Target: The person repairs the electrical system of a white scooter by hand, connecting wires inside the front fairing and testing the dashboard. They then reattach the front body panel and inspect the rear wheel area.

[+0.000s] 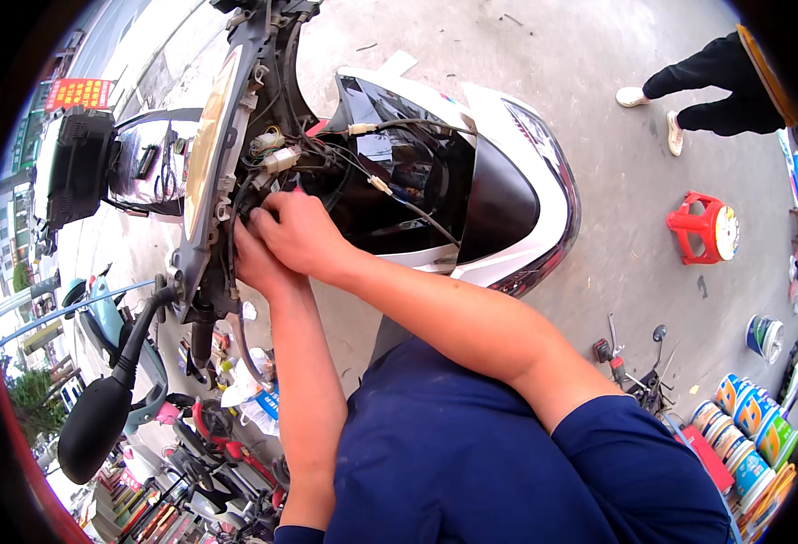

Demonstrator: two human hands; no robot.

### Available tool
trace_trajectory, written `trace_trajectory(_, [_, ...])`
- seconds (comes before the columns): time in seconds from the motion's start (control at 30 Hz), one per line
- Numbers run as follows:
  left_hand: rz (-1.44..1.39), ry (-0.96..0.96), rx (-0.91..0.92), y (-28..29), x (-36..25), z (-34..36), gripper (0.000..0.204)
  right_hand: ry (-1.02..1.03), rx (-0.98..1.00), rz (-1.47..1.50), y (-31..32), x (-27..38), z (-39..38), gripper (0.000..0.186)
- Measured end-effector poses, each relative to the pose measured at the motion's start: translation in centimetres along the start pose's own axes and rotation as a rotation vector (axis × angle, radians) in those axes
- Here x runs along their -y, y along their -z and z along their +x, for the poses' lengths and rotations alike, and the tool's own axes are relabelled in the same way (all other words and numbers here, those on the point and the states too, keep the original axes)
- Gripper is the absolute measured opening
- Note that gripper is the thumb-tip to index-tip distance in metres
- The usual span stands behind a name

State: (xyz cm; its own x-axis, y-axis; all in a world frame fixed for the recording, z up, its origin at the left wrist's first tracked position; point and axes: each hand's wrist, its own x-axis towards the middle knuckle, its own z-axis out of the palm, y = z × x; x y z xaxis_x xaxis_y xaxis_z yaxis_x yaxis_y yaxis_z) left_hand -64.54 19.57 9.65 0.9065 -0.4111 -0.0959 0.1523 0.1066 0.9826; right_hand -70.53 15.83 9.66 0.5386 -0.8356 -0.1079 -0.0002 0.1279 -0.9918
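An opened-up scooter front stands before me, its bare dark frame [277, 82] and wiring exposed. My left hand [267, 265] and my right hand [304, 234] meet low in the wiring, behind the front panel [201, 168]. The right hand's fingers curl together in a pinch, crossing over the left. What both hands grip is hidden among cables and fingers. Just above them is a white wire connector [279, 161] with several coloured leads. Farther right, a pale connector [380, 185] hangs on a cable over the detached-looking white and black body [508, 190].
A black mirror [95, 429] sticks out at lower left, and a black box-shaped unit [80, 168] sits beyond the panel. On the right are a red stool [700, 228], a standing person [721, 86], a power drill [609, 358] and several paint-style buckets [744, 444]. Other scooters [209, 471] stand lower left.
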Motion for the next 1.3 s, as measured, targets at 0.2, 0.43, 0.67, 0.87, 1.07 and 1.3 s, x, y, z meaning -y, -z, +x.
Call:
trace_trajectory(0.2, [0.116, 0.053, -0.092, -0.2, -0.2, 0.1, 0.042, -0.460, 0.240, 0.442, 2.0, 0.7, 1.1, 0.016])
trace_trajectory(0.43, [0.128, 0.030, -0.061, 0.5, 0.7, 0.9, 0.046, -0.539, 0.359, 0.803, 2.3, -1.0, -0.6, 0.017])
trace_trajectory(0.67, [0.177, 0.036, -0.093, 0.6, 0.5, 0.5, 0.052, -0.482, 0.312, 0.973, 3.6, -0.6, -0.4, 0.014])
trace_trajectory(0.87, [0.131, 0.100, -0.103, 0.1, 0.1, -0.1, 0.042, -0.572, 0.356, 0.974, 4.0, -0.9, -0.8, 0.011])
trace_trajectory(1.07, [0.001, 0.152, 0.004, 2.1, 1.3, 0.5, 0.035, -0.481, 0.451, 0.822, 4.8, 0.3, -0.5, 0.017])
trace_trajectory(1.3, [0.020, 0.175, 0.127, 3.5, -0.9, -2.0, 0.037, -0.547, 0.605, 0.630, 3.8, 0.9, 1.0, 0.025])
